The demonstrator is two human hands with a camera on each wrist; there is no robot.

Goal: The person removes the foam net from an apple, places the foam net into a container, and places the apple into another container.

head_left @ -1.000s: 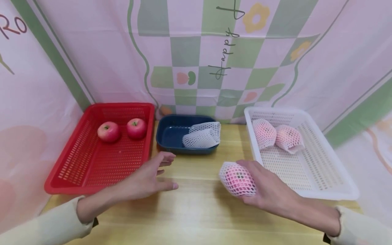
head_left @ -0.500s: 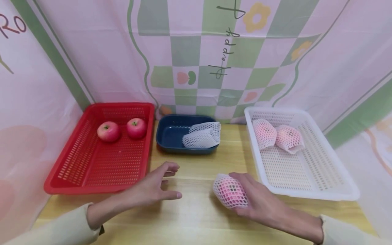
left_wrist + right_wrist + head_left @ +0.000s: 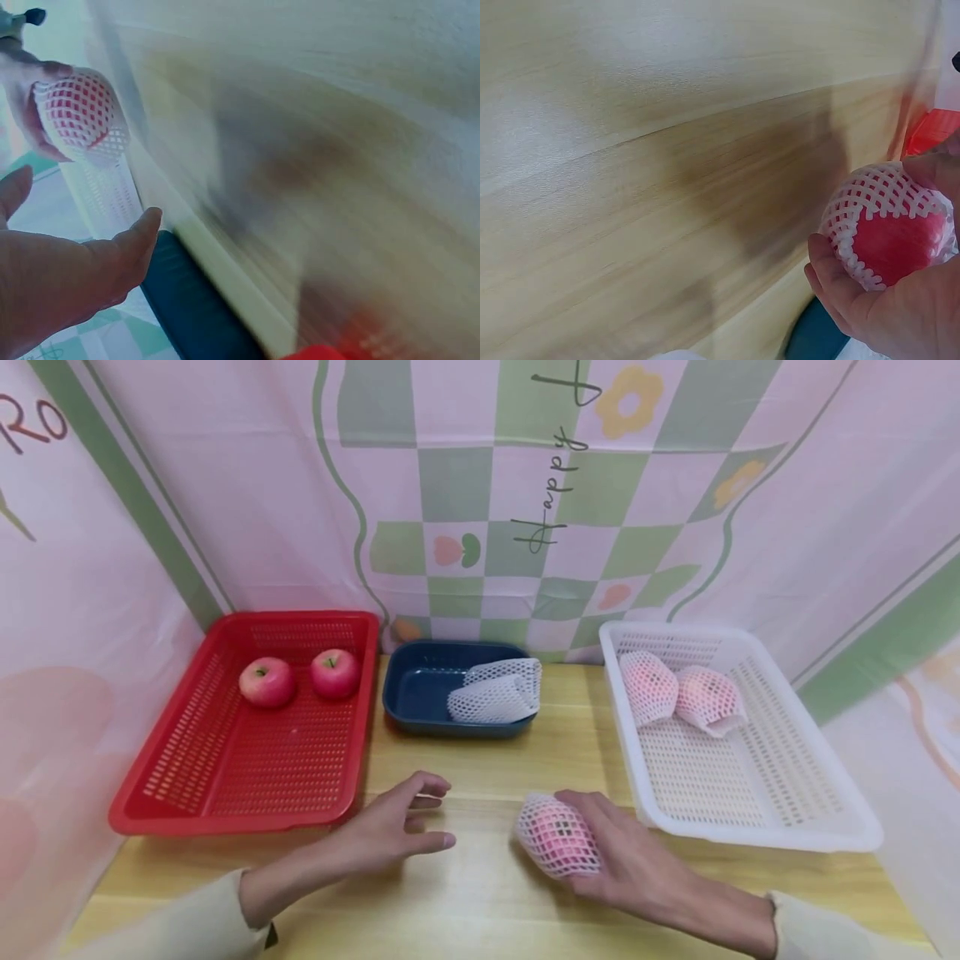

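Note:
My right hand [image 3: 630, 856] grips an apple in a white foam net [image 3: 558, 837] over the middle of the table, left of the white basket. In the right wrist view the net [image 3: 885, 187] covers part of the apple, and bare red skin [image 3: 896, 247] shows at its open end. My left hand [image 3: 382, 831] hovers to the left of that apple with relaxed fingers apart and nothing in them. The left wrist view shows the left hand [image 3: 75, 274] apart from the netted apple [image 3: 79, 112].
A red basket [image 3: 225, 822] at left bears two bare apples [image 3: 267, 682]. Behind the hands stands a dark blue tray [image 3: 420, 693] with folded foam nets [image 3: 491, 700]. The white basket [image 3: 750, 835] at right bears two netted apples [image 3: 708, 697]. A patterned curtain [image 3: 525, 493] hangs behind.
My right hand has brought the netted apple left and toward me, away from the white basket. My left hand has shifted slightly right and toward me. Baskets and tray stay put.

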